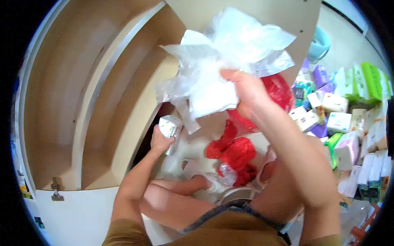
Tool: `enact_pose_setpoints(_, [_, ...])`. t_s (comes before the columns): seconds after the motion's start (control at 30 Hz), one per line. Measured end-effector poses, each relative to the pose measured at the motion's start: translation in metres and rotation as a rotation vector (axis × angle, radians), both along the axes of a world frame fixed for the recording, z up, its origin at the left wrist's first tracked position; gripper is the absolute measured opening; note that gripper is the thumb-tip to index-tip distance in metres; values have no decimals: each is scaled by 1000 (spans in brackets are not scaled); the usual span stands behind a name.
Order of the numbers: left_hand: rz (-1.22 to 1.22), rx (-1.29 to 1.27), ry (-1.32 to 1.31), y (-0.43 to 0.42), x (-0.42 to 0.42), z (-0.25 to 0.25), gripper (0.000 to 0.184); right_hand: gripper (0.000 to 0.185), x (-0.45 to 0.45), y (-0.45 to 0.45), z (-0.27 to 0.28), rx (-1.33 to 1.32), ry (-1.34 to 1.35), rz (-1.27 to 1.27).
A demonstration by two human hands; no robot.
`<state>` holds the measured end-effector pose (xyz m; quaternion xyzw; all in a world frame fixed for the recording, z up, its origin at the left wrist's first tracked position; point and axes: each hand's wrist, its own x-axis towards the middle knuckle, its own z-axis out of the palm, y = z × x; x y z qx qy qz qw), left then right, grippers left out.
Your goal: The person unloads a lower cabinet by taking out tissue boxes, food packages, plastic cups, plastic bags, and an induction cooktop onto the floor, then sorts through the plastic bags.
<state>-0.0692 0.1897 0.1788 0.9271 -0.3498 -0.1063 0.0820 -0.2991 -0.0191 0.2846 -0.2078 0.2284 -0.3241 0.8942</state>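
Note:
My left hand [160, 140] is closed around a small white tissue pack [168, 126] with green and dark print, close to the cabinet's lower opening. Higher up, my right hand [247, 91] grips crumpled clear plastic packaging [242, 37], thumb on top. A white block [211, 97] that looks like a tissue pack shows in the same grip; whether it lies inside the plastic I cannot tell. Behind my right forearm is a shiny red plastic bag [280, 91]. Crumpled red plastic [239, 153] lies on the floor between my legs.
An open wooden cabinet [78, 86] with shelves stands at the left. Many tissue packs [338, 122] are heaped on the right, with green packages [370, 82] behind them. A light blue bucket [321, 44] stands at the back right. A clear plastic piece [227, 174] lies by my feet.

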Motion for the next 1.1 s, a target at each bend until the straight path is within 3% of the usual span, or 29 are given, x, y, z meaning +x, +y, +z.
enact_pose_setpoints(0.03, [-22, -188, 129, -1, -5, -13, 63, 30, -1, -2, -2, -29, 14, -13])
enact_pose_setpoints(0.07, [108, -321, 452, -11, -25, -7, 64, 31, -3, -3, -3, -18, 11, -4])
enact_pose_setpoints(0.1, [88, -347, 472, -16, -42, 4, 64, 33, -4, -3, -4, -8, 7, 4])
enact_pose_setpoints(0.17, [231, -665, 1096, -24, -78, 22, 62, 33, -5, -8, -15, 13, -34, 8])
enact_pose_setpoints(0.23, [139, -785, 1296, -18, -82, 17, 62, 32, -13, -9, -10, 38, -26, -18])
enact_pose_setpoints(0.3, [136, -754, 1662, -11, -83, 29, 61, 30, -19, -12, -10, 19, -31, -91])
enact_pose_setpoints(0.43, [12, -854, 1852, -19, -126, 86, 69, 29, -29, -16, -12, -17, -42, -140])
enact_pose_setpoints(0.47, [-237, -877, 1921, -29, -138, 100, 68, 29, -30, -16, -13, -32, -43, -160])
enact_pose_setpoints(0.57, [-486, -962, 2006, -44, -151, 111, 62, 25, -28, -15, -21, -47, -37, -151])
enact_pose_setpoints(0.67, [-533, -918, 2008, -68, -192, 139, 61, 23, -29, -7, -33, -59, 114, -156])
enact_pose_setpoints(0.73, [-384, -760, 1917, -93, -237, 175, 59, 28, -19, 2, -42, -152, 129, -114])
enact_pose_setpoints(0.77, [-338, -623, 2012, -111, -255, 187, 54, 31, -17, 4, -45, -205, 136, -89])
enact_pose_setpoints(0.83, [-378, -500, 1948, -159, -284, 183, 47, 37, -25, 10, -61, -340, 108, -40])
enact_pose_setpoints(0.97, [-478, -106, 1520, -229, -338, 168, 39, 49, -3, 15, -98, -563, -177, 18])
enact_pose_setpoints(1.03, [-648, -89, 1398, -255, -361, 144, 39, 39, 32, 13, -115, -274, -532, 67])
enact_pose_setpoints(1.07, [-706, -11, 1353, -275, -367, 119, 39, 39, 23, 12, -102, -277, -533, 65])
enact_pose_setpoints(1.1, [-711, -12, 1351, -289, -374, 102, 39, 36, 4, 15, -72, -498, -32, -10])
